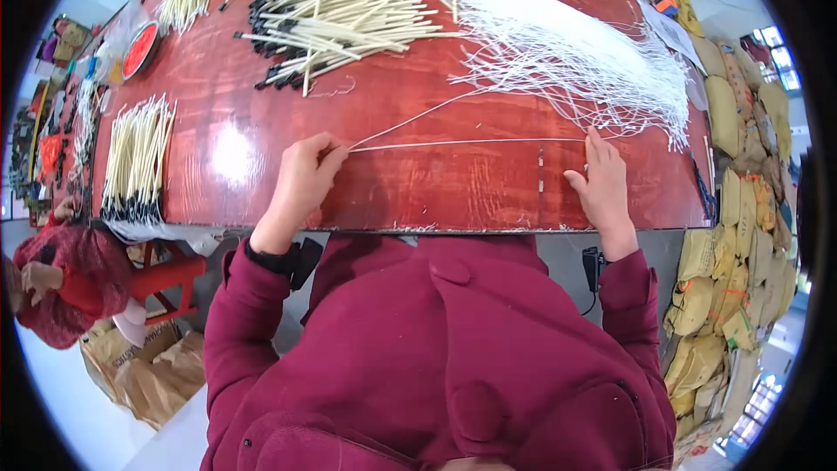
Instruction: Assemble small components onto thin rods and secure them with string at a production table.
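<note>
My left hand [305, 176] is closed in a pinch over the red table, holding a thin white string [471, 141]. From its fingertips one strand runs straight across to my right hand [603, 187], and a second slants up to the heap of white strings [567, 44]. My right hand lies at the heap's near edge, fingers stretched out and thumb apart. Its fingertips are at the string's right end; whether they press on it I cannot tell. Beyond my left hand is a large pile of cream sticks [366, 0] with black ends.
A neat row of cream black-ended sticks [138, 157] lies at the table's left, below a round dish of red stuff [139, 51]. Another person in red [78, 275] sits at the left. Stacked sacks [732, 235] line the right side. The table's near edge [418, 231] runs before my body.
</note>
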`<state>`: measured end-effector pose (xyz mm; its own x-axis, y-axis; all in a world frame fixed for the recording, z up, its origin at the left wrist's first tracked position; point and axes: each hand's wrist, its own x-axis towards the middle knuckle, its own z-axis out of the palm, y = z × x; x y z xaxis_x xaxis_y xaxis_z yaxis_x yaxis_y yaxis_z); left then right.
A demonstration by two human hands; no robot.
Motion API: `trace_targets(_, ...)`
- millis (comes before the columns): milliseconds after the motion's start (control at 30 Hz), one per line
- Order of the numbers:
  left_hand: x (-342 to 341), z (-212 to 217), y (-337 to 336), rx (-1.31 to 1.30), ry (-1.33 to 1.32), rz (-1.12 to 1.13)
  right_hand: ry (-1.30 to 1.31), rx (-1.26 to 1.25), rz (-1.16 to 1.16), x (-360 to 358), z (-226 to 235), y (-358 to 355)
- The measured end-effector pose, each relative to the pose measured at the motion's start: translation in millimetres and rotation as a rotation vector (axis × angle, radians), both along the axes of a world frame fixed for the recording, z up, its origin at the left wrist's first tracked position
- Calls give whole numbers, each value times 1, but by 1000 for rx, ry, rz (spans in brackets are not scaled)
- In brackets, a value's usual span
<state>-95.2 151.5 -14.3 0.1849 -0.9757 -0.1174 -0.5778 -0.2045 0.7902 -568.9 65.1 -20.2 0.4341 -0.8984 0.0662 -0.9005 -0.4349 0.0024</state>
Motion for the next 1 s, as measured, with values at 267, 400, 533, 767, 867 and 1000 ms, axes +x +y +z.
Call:
trace_targets(267, -23, 9, -10, -229, -40, -26, -173, -78, 80, 19, 27, -7)
trace_targets(400, -40, 11, -19, -287, 30, -60, -306, -76, 225, 89, 44, -15)
trace_targets(533, -51, 26, -24, -313, 67, -115, -443, -39, 429, 172, 45, -10)
trace_targets(767, -47, 30, -37, -441, 58, -307, -380, 71, 589, 198, 28, -19)
trace_targets(867, -41, 41, -67, -471, -14, -419, -360, 114, 569, 190, 19, -17)
trace_targets(1000, -42, 61, -168, -824, -516, -745, -487, 69, 511, 159, 15, -19)
